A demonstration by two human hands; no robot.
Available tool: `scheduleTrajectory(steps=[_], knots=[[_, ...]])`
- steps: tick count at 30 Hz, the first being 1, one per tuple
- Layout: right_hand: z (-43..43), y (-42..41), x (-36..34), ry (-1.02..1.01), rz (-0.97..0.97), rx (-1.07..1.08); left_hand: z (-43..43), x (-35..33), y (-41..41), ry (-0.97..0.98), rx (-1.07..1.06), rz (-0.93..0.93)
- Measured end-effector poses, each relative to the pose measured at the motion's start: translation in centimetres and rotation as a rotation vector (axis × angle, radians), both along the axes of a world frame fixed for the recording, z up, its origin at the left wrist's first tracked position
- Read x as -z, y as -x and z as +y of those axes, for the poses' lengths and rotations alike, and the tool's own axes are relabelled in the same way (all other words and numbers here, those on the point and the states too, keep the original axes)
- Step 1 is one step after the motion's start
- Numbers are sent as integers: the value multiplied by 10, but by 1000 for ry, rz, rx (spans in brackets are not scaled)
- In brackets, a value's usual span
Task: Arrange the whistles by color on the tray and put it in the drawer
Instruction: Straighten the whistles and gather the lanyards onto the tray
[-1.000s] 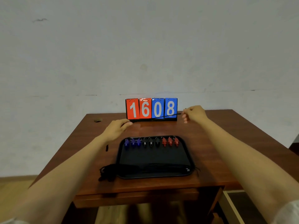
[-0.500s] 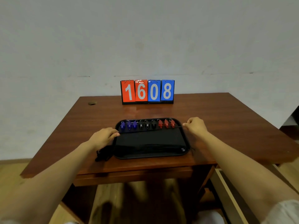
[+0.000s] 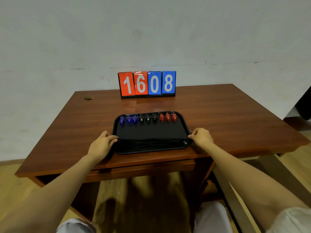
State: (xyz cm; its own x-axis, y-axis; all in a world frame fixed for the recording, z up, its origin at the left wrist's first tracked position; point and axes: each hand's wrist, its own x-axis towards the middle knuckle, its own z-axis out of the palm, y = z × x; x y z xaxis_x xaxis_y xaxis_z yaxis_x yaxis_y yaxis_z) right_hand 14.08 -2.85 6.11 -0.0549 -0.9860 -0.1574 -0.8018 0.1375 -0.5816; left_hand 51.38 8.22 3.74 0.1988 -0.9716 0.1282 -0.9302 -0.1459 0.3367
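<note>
Left hand (image 3: pixel 101 145) and right hand (image 3: pixel 202 137) are gripping the tray's (image 3: pixel 151 132) side edges near the bench's (image 3: pixel 227 115) front edge, whistles (image 3: pixel 148 118) lining its far edge.

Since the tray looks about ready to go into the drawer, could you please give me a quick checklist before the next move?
1. Whistles grouped by color: ok; blue whistles, black whistles, red whistles sit in one row.
2. Cords on the tray: ok; black cords are bunched along its near edge.
3. Left hand at the left rim: ok.
4. Right hand at the right rim: ok.
5. Drawer open: not ok; looks shut.
6. Grip firmness: cannot tell.
</note>
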Motion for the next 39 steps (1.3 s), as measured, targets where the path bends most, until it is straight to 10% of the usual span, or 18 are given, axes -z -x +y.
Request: scheduleTrajectory(steps=[14, 25, 39], knots=[[4, 1, 3, 299, 39, -345, 8, 15, 9, 85, 56, -256], [-8, -17, 15, 86, 354, -785, -11, 11, 23, -104, 301, -303], [-14, -11, 20, 262, 543, -720, -14, 21, 26, -83, 269, -73]])
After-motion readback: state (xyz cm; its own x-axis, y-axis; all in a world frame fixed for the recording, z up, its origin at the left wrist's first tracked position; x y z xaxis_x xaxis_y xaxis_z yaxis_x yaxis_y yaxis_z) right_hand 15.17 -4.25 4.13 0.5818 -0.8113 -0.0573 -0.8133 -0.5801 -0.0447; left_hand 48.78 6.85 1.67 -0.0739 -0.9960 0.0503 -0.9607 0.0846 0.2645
